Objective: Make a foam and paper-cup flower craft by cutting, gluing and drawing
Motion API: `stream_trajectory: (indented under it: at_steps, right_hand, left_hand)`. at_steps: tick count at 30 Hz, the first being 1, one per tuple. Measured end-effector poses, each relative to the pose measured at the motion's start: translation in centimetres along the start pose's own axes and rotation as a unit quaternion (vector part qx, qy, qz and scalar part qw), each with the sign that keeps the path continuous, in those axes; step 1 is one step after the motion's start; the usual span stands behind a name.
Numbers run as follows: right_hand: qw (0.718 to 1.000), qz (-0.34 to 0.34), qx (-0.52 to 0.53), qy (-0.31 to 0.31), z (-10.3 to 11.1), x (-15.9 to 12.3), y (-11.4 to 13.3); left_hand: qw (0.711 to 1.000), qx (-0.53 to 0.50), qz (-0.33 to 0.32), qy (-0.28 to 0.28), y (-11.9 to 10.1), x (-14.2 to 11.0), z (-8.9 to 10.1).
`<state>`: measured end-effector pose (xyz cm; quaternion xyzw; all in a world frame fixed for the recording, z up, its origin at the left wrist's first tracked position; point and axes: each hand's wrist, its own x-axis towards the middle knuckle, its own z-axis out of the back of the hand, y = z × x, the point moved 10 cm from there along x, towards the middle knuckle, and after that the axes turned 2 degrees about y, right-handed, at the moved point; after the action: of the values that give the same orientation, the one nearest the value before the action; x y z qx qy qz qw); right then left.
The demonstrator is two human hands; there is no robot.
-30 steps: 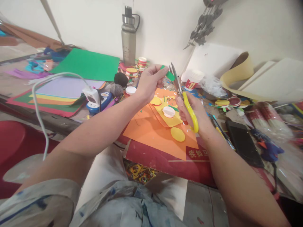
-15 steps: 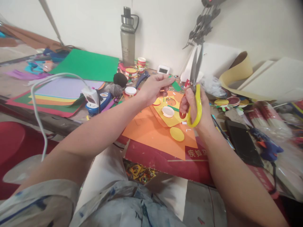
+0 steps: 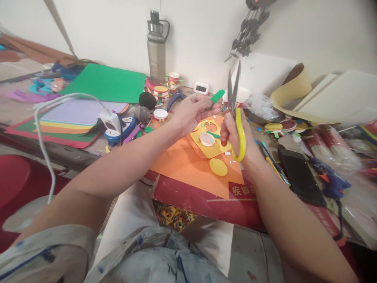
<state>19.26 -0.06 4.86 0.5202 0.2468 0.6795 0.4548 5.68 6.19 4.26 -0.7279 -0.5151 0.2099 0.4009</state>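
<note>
Between the thumb and fingers of my left hand [image 3: 196, 108] is a green paper strip [image 3: 218, 97] with a rounded end, pointing up and to the right. My right hand [image 3: 235, 131] grips scissors [image 3: 240, 133] with yellow handles, their blades upward and parted. The blades stand just right of the strip, apart from it. Below my hands, a round white disc [image 3: 207, 139] lies on a yellow paper sheet [image 3: 212, 152] with cut-outs. A yellow paper circle [image 3: 218, 167] rests on orange paper [image 3: 188, 167] nearer to me.
A grey bottle [image 3: 156, 51] stands against the wall beside small paper drums [image 3: 161, 93]. Green paper [image 3: 106, 83] and a stack of coloured sheets lie left, near a white cable [image 3: 44, 114]. On the right are a black phone [image 3: 300, 175], pens [image 3: 275, 165] and plastic-wrapped bundles [image 3: 332, 145].
The green strip has turned, and its rounded end now points up and right instead of down. My right hand and the scissors have shifted slightly left and down, with the blades wider apart.
</note>
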Motion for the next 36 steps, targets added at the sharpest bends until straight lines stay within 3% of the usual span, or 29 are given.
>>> stream_trajectory:
  at_steps: [10, 17, 27, 36]
  right_hand:
    - [0.997, -0.072, 0.04, 0.003, -0.9, -0.8, 0.7]
    - [0.998, -0.055, 0.028, 0.012, -1.0, -0.6, 1.5]
    - [0.996, -0.071, 0.044, 0.03, -1.4, -0.6, 1.3]
    - [0.995, -0.081, 0.046, 0.026, -1.4, -0.8, 1.2]
  left_hand:
    - [0.996, 0.068, -0.014, 0.049, 0.9, -0.3, -0.9]
    - [0.99, 0.105, -0.023, 0.092, 1.0, -0.1, -1.5]
    - [0.983, 0.151, -0.079, 0.073, -0.3, -0.1, -1.4]
    - [0.981, 0.165, -0.077, 0.071, -0.3, 0.1, -1.3]
